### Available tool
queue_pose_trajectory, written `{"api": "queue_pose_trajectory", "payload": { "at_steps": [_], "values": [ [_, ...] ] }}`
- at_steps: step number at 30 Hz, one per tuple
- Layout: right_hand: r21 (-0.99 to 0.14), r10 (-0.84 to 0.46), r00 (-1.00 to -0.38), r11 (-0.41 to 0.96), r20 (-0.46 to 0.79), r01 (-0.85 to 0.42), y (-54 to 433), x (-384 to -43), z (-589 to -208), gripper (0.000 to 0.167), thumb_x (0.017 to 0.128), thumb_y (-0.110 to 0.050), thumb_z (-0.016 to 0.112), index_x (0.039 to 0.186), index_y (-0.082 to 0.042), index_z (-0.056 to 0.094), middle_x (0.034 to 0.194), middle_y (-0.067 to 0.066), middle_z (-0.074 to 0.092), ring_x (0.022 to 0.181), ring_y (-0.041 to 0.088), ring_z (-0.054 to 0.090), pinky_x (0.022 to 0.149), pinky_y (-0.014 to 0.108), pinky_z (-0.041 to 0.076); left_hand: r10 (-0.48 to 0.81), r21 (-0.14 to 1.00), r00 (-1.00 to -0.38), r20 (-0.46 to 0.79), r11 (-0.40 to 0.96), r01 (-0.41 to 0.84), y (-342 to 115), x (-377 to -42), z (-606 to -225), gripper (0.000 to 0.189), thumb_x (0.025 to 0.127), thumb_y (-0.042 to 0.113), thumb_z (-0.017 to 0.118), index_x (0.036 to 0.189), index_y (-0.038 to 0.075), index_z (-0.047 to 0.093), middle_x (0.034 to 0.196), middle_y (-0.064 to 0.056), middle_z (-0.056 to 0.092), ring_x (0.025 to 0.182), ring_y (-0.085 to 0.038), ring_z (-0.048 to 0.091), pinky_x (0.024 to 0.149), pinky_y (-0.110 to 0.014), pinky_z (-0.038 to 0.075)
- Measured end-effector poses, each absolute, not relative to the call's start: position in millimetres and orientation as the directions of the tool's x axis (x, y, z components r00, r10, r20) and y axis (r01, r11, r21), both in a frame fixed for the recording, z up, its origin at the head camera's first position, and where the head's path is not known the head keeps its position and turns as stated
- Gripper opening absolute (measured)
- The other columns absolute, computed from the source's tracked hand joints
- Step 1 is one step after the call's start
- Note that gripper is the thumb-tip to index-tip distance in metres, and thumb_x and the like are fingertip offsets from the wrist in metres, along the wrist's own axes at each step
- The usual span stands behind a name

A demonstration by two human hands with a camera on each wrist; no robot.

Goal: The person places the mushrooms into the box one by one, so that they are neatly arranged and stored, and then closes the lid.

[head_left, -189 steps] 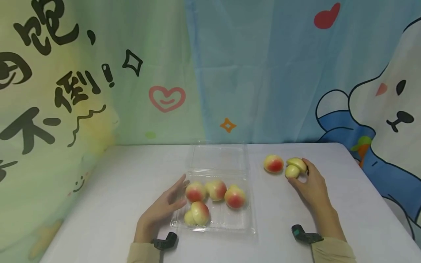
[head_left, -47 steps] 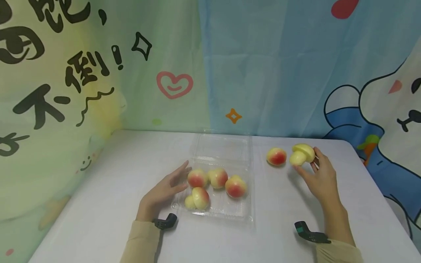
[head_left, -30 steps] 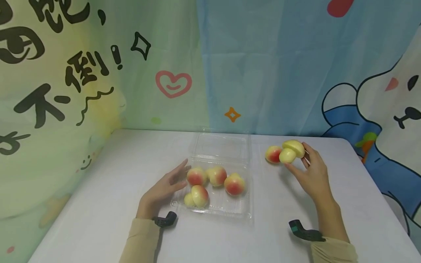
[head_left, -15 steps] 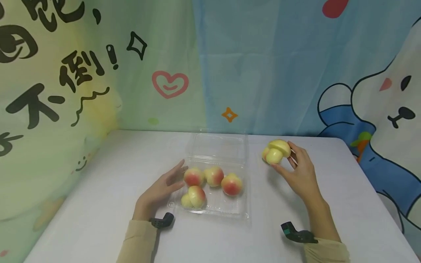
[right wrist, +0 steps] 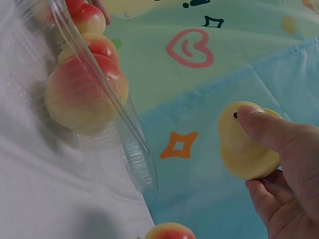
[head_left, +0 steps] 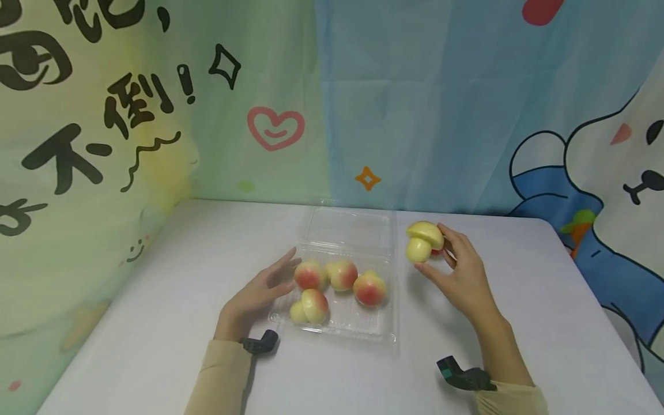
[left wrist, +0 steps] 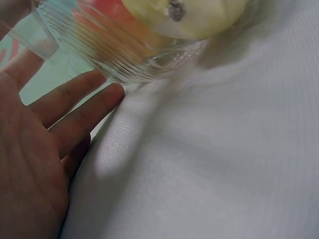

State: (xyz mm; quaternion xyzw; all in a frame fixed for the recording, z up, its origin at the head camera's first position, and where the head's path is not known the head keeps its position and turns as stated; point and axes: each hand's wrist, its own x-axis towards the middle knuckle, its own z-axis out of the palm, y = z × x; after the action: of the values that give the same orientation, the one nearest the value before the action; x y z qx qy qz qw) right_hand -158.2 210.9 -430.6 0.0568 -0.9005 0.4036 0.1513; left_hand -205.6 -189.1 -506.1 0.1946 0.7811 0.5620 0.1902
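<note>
A pale yellow, mushroom-shaped piece [head_left: 425,231], perhaps a toy mushroom, is raised above the table at the right. My right hand [head_left: 464,282] pinches it between thumb and fingers; in the right wrist view the thumb presses near a dark spot on the mushroom [right wrist: 239,142]. A clear plastic clamshell box [head_left: 358,331] lies with its lid up toward the back. Inside are several similar mushrooms [head_left: 370,290] with red-blushed caps. At the box's left side, my left hand [head_left: 256,297] has its fingers extended, fingertips at the clear wall [left wrist: 119,64].
Behind the right hand, one more red-blushed mushroom [head_left: 437,252] lies on the table, mostly hidden; its top [right wrist: 171,232] shows in the right wrist view. The clear lid [head_left: 350,227] reaches near the white table's [head_left: 332,380] back edge. A printed curtain [head_left: 384,104] hangs behind.
My right hand has lifted the mushroom off the table and carried it left, in front of the one still lying there. The left hand stays at the box's left side.
</note>
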Motion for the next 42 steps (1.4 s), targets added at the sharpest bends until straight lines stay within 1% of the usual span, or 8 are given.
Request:
{"api": "queue_pose_trajectory", "payload": {
  "at_steps": [6, 12, 15, 19, 27, 31, 37, 42],
  "values": [
    [-0.710, -0.026, -0.948, 0.656, 0.317, -0.255, 204, -156, -429, 0.085, 0.077, -0.024, 0.080, 0.146, -0.007, 0.034, 0.138, 0.016, 0.044, 0.125, 0.033, 0.049, 0.097, 0.038, 0.043, 0.525, 0.943, -0.849, -0.068, 0.311, 0.117, -188, -207, -506, 0.073, 0.092, 0.025, 0.062, 0.151, 0.035, 0.019, 0.153, -0.003, 0.035, 0.142, -0.024, 0.030, 0.117, -0.051, 0.017],
    [-0.724, -0.095, -0.920, 0.589, 0.380, -0.359, 196, -156, -431, 0.084, 0.072, -0.013, 0.083, 0.143, -0.003, 0.038, 0.134, 0.013, 0.045, 0.124, 0.029, 0.051, 0.098, 0.013, 0.040, 0.531, 0.944, -0.845, -0.066, 0.308, 0.120, -188, -207, -506, 0.074, 0.093, 0.024, 0.060, 0.153, 0.027, 0.017, 0.154, -0.005, 0.034, 0.143, -0.025, 0.029, 0.117, -0.051, 0.018],
    [-0.721, -0.140, -0.900, 0.554, 0.414, -0.418, 192, -157, -434, 0.085, 0.069, -0.008, 0.083, 0.142, -0.002, 0.039, 0.132, 0.013, 0.047, 0.123, 0.029, 0.051, 0.096, 0.005, 0.037, 0.529, 0.942, -0.846, -0.069, 0.313, 0.119, -188, -207, -506, 0.074, 0.093, 0.025, 0.060, 0.153, 0.029, 0.017, 0.154, -0.004, 0.033, 0.143, -0.025, 0.029, 0.117, -0.051, 0.018],
    [-0.707, -0.180, -0.888, 0.547, 0.422, -0.447, 187, -156, -438, 0.087, 0.066, -0.006, 0.085, 0.142, -0.004, 0.041, 0.135, 0.012, 0.048, 0.122, 0.027, 0.052, 0.095, 0.009, 0.040, 0.529, 0.940, -0.846, -0.069, 0.318, 0.121, -188, -206, -504, 0.073, 0.093, 0.024, 0.060, 0.152, 0.033, 0.018, 0.154, -0.005, 0.033, 0.143, -0.025, 0.029, 0.117, -0.050, 0.018],
    [-0.686, -0.218, -0.900, 0.587, 0.379, -0.430, 181, -156, -441, 0.087, 0.068, -0.010, 0.085, 0.144, -0.013, 0.041, 0.139, 0.006, 0.047, 0.125, 0.023, 0.050, 0.095, 0.020, 0.044, 0.531, 0.943, -0.843, -0.082, 0.315, 0.107, -188, -209, -507, 0.074, 0.093, 0.022, 0.060, 0.153, 0.028, 0.017, 0.154, -0.003, 0.034, 0.144, -0.024, 0.028, 0.118, -0.053, 0.012],
    [-0.675, -0.234, -0.893, 0.589, 0.384, -0.445, 179, -155, -442, 0.087, 0.068, -0.012, 0.085, 0.144, -0.012, 0.041, 0.139, 0.007, 0.047, 0.125, 0.024, 0.050, 0.095, 0.026, 0.046, 0.531, 0.939, -0.844, -0.081, 0.323, 0.113, -188, -209, -506, 0.075, 0.093, 0.021, 0.060, 0.153, 0.027, 0.016, 0.154, -0.002, 0.033, 0.144, -0.023, 0.028, 0.118, -0.052, 0.012],
    [-0.688, -0.259, -0.888, 0.562, 0.381, -0.459, 172, -154, -444, 0.085, 0.068, -0.013, 0.085, 0.141, -0.011, 0.043, 0.137, 0.008, 0.049, 0.124, 0.023, 0.050, 0.094, 0.030, 0.047, 0.536, 0.938, -0.840, -0.081, 0.326, 0.117, -184, -204, -492, 0.075, 0.094, 0.014, 0.058, 0.154, 0.019, 0.015, 0.155, -0.011, 0.031, 0.144, -0.029, 0.025, 0.118, -0.054, 0.011],
    [-0.702, -0.277, -0.878, 0.528, 0.390, -0.478, 166, -153, -445, 0.083, 0.066, -0.012, 0.086, 0.139, -0.010, 0.045, 0.134, 0.006, 0.051, 0.122, 0.022, 0.051, 0.093, 0.031, 0.050, 0.538, 0.932, -0.838, -0.090, 0.343, 0.120, -182, -200, -481, 0.074, 0.093, 0.015, 0.059, 0.153, 0.014, 0.015, 0.154, -0.015, 0.031, 0.143, -0.032, 0.026, 0.117, -0.055, 0.013]
  ]
}}
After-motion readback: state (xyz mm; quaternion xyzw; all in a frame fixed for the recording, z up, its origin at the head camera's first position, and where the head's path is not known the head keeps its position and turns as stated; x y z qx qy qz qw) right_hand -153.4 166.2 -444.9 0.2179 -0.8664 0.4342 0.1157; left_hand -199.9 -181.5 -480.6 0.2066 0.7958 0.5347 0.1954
